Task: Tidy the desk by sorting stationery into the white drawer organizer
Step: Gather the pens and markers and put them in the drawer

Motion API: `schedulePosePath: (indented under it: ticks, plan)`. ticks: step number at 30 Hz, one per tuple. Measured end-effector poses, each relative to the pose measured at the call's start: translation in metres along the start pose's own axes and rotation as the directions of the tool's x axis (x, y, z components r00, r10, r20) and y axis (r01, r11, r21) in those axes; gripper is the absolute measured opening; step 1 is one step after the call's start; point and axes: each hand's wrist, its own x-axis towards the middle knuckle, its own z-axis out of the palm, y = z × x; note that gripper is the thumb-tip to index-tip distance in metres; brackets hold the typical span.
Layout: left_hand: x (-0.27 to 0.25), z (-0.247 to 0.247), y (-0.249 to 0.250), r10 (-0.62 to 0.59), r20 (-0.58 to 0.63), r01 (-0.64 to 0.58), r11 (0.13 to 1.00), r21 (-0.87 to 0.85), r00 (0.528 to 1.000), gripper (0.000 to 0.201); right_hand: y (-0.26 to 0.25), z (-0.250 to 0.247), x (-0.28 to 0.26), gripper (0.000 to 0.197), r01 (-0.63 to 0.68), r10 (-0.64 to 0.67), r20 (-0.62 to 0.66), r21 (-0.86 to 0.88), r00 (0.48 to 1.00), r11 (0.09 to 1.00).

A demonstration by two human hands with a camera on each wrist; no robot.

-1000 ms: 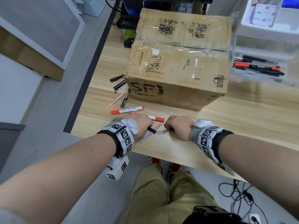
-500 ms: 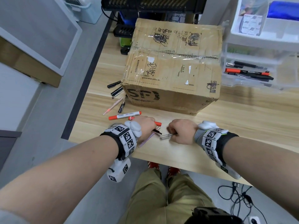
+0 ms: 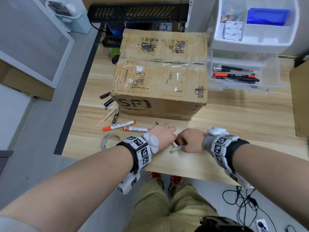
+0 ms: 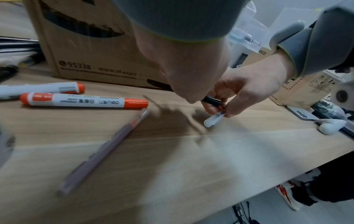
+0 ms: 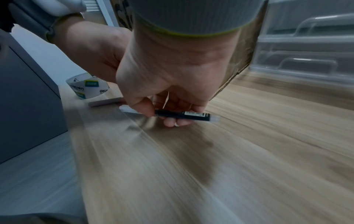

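Note:
My left hand (image 3: 167, 133) and right hand (image 3: 185, 141) sit almost knuckle to knuckle near the desk's front edge. The left hand's fingers curl round a thin black pen (image 4: 210, 101); its tip pokes out past the hand (image 3: 157, 123). The right hand pinches a black pen with a clear cap (image 5: 182, 116) between thumb and fingers, just above the wood. Two orange-capped markers (image 3: 119, 125) (image 3: 136, 129) lie left of the hands. A pink pen (image 4: 105, 151) lies on the desk under my left wrist. The white drawer organizer (image 3: 250, 46) stands back right, its clear drawer (image 3: 270, 84) open with pens inside.
A big cardboard box (image 3: 160, 72) fills the desk's middle, between my hands and the organizer. Several black pens (image 3: 109, 102) and another pink pen (image 3: 107, 116) lie by its left corner. A tape roll (image 3: 108, 139) stands near the left front edge. Another carton (image 3: 301, 101) stands at far right.
The hands have drawn together until they nearly touch, both keeping hold of their pens. The left hand has shifted right, away from the markers. The head view has tilted up.

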Motion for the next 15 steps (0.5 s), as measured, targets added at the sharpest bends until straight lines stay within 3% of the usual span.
schedulePosePath:
  ticks: [11,15]
  plan:
    - [0.029,0.012,0.006,-0.066,0.032,0.067,0.998,0.000,0.997,0.031,0.033,0.007,-0.018,0.005,-0.091,0.085,0.093,0.062,0.992,0.994]
    - [0.017,0.016,-0.003,-0.160,0.020,0.161,0.984,-0.076,0.987,0.026,0.027,0.003,-0.013,0.009,-0.083,0.077,0.078,0.083,0.994,0.993]
